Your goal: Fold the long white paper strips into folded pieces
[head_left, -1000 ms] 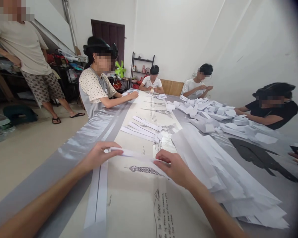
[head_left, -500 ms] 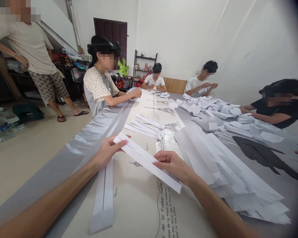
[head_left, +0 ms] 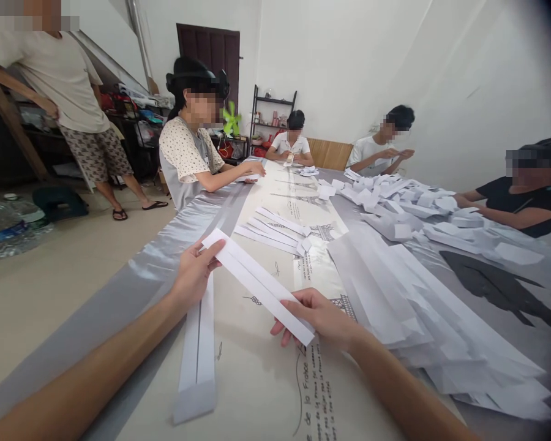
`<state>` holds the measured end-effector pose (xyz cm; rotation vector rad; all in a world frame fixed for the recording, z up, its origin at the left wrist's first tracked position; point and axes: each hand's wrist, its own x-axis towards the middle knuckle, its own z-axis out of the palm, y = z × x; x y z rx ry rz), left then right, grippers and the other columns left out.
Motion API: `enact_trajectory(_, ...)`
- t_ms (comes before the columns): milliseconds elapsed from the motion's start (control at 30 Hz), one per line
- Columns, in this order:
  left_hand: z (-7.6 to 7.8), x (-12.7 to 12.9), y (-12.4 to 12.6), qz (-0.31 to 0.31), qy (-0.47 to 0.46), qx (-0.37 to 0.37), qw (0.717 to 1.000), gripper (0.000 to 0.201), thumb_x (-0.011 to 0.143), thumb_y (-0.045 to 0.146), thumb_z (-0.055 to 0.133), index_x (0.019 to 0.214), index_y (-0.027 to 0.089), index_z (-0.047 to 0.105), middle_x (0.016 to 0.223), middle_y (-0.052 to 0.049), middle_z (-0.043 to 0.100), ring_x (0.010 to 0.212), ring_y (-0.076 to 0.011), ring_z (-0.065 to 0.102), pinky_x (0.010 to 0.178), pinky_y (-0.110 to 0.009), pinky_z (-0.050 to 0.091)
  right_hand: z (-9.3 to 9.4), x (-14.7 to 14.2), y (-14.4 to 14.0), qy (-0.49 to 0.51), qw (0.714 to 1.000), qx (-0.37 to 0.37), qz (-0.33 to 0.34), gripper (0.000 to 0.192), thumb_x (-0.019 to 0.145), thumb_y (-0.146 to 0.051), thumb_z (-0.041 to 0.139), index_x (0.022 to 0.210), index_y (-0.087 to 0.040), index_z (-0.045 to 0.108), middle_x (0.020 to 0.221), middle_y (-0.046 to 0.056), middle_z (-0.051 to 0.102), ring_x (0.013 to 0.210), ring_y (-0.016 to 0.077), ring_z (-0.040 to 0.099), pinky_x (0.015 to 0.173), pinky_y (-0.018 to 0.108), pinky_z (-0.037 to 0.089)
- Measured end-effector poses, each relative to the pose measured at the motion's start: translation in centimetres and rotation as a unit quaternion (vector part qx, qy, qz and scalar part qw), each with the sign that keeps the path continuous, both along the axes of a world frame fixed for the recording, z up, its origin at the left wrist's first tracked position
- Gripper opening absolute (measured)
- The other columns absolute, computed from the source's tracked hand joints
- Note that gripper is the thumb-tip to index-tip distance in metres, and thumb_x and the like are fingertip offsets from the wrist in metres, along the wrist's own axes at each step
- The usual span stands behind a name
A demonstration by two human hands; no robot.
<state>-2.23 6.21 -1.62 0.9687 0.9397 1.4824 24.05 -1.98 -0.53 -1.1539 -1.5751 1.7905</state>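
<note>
A long white folded paper strip [head_left: 257, 283] slants between my hands, a lengthwise seam running down it. My left hand [head_left: 195, 269] pinches its far left end, thumb on top. Toward the near right end, my right hand [head_left: 314, 315] grips the strip with the thumb above and fingers underneath. Under my left hand, another folded paper strip [head_left: 197, 355] lies lengthwise on the printed table runner [head_left: 252, 392]. Beyond the held strip rest several narrow folded strips [head_left: 273, 231] in a small group.
On the right spreads a stack of flat white paper pieces [head_left: 408, 306], with a heap of folded papers [head_left: 399, 196] behind it. A dark flat shape [head_left: 482, 278] lies farther right. Co-workers sit around the table; another person [head_left: 68, 86] stands at left.
My right hand has slid its hold toward the strip's near end, its fingers now showing beneath. The strip and left hand have shifted slightly left. The co-worker at left has moved their hands.
</note>
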Motion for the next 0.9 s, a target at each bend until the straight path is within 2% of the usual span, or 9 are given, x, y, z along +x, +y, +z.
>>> enact_trajectory(67,0.0,0.1,0.0,-0.011,-0.02,-0.011,1.0,0.041,0.072,0.038,0.087,0.106,0.018,0.075,0.101,-0.004,0.075,0.081,-0.0126,0.066,0.069,-0.02,0.051,-0.2,-0.1,0.0,0.003,1.0,0.007,0.004,0.052,0.092,-0.064,0.056,0.093,-0.015,0.074,0.094,0.011,0.078,0.068,0.017,0.071,0.054,0.025,0.051)
enact_trajectory(133,-0.2,0.3,-0.2,-0.051,-0.02,-0.016,0.998,0.038,0.077,0.042,0.083,0.105,0.018,0.076,0.101,-0.006,0.075,0.085,-0.015,0.067,0.072,-0.022,0.052,-0.4,-0.1,0.0,-0.002,1.0,0.012,0.009,0.055,0.093,-0.065,0.055,0.088,-0.015,0.075,0.09,0.011,0.078,0.066,0.0168,0.071,0.053,0.025,0.051)
enact_trajectory(267,-0.6,1.1,-1.1,-0.147,0.073,0.013,0.986,0.039,0.084,0.047,0.075,0.103,0.014,0.078,0.097,-0.011,0.076,0.089,-0.0228,0.069,0.072,-0.029,0.054,-0.3,-0.1,0.0,-0.015,0.999,0.028,0.021,0.055,0.094,-0.065,0.053,0.089,-0.016,0.077,0.09,0.01,0.078,0.07,0.0177,0.072,0.058,0.026,0.052)
enact_trajectory(433,-0.2,1.7,-2.5,-0.195,0.163,0.06,0.965,0.032,0.089,0.045,0.069,0.097,0.016,0.08,0.079,-0.007,0.073,0.063,-0.0155,0.059,0.053,-0.026,0.044,0.5,-0.5,-0.5,-0.001,1.0,-0.027,0.015,0.057,0.095,-0.068,0.048,0.101,-0.018,0.075,0.098,0.01,0.079,0.081,0.0232,0.076,0.068,0.033,0.058)
enact_trajectory(500,0.2,1.9,-3.1,-0.213,0.183,0.065,0.958,0.033,0.089,0.046,0.068,0.095,0.016,0.08,0.076,-0.006,0.071,0.058,-0.014,0.054,0.049,-0.025,0.04,0.7,-0.8,-0.8,-0.001,1.0,-0.005,0.021,0.053,0.094,-0.066,0.052,0.102,-0.019,0.075,0.098,0.009,0.079,0.084,0.0235,0.075,0.071,0.034,0.058)
enact_trajectory(567,0.4,2.1,-3.6,-0.23,0.196,0.065,0.951,0.036,0.089,0.048,0.067,0.093,0.015,0.08,0.076,-0.007,0.072,0.054,-0.0127,0.051,0.046,-0.025,0.035,0.7,-1.3,-1.1,-0.017,0.998,0.046,0.047,0.043,0.093,-0.058,0.06,0.093,-0.019,0.078,0.093,0.008,0.079,0.08,0.021,0.074,0.07,0.031,0.056)
enact_trajectory(633,0.5,2.3,-3.8,-0.247,0.194,0.054,0.948,0.042,0.092,0.052,0.062,0.094,0.014,0.08,0.077,-0.009,0.073,0.05,-0.0115,0.049,0.045,-0.025,0.031,0.6,-1.8,-1.4,-0.029,0.995,0.068,0.069,0.034,0.094,-0.049,0.064,0.086,-0.02,0.08,0.09,0.006,0.08,0.074,0.0183,0.072,0.066,0.028,0.054)
enact_trajectory(733,0.5,2.3,-3.8,-0.255,0.153,0.013,0.955,0.054,0.095,0.059,0.052,0.098,0.012,0.079,0.081,-0.014,0.076,0.049,-0.0137,0.055,0.044,-0.026,0.029,0.5,-2.2,-1.7,-0.017,0.996,0.049,0.068,0.03,0.095,-0.042,0.062,0.085,-0.021,0.081,0.089,0.006,0.08,0.072,0.0171,0.072,0.064,0.027,0.053)
enact_trajectory(900,1.1,2.1,-3.5,-0.242,0.096,-0.029,0.965,0.061,0.094,0.063,0.05,0.103,0.008,0.076,0.091,-0.02,0.078,0.059,-0.019,0.065,0.045,-0.024,0.03,0.2,-2.3,-1.6,-0.016,0.997,0.031,0.065,0.031,0.092,-0.045,0.066,0.083,-0.02,0.08,0.089,0.006,0.08,0.073,0.0166,0.071,0.064,0.026,0.052)
